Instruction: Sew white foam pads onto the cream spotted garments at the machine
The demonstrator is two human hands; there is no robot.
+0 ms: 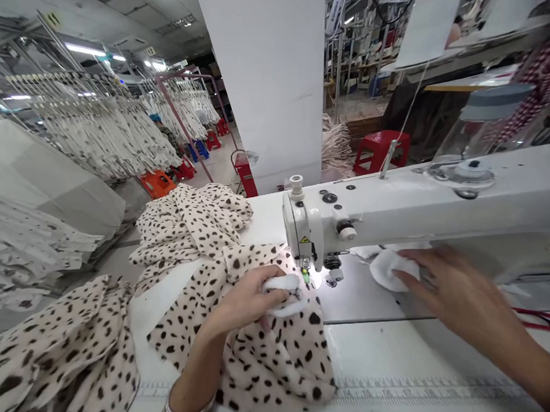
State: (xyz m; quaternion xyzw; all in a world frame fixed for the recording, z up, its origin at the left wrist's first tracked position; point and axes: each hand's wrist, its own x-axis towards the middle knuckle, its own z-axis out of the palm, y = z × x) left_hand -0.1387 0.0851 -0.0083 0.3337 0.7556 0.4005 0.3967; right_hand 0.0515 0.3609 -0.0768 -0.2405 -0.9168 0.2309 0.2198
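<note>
My left hand is closed on a folded white fabric piece, just left of the needle area of a white sewing machine. Under that hand, spotted cream fabric with dark brown marks spreads over the table and reaches the presser foot. Beneath the machine arm, my right hand has its thumb and fingers around the edge of another white fabric piece. Part of its grip is hidden by the hand itself.
More spotted fabric is heaped at the back left and at the front left. A printed ruler strip runs along the table's front edge. Red-handled scissors lie at right. A white pillar stands behind the machine.
</note>
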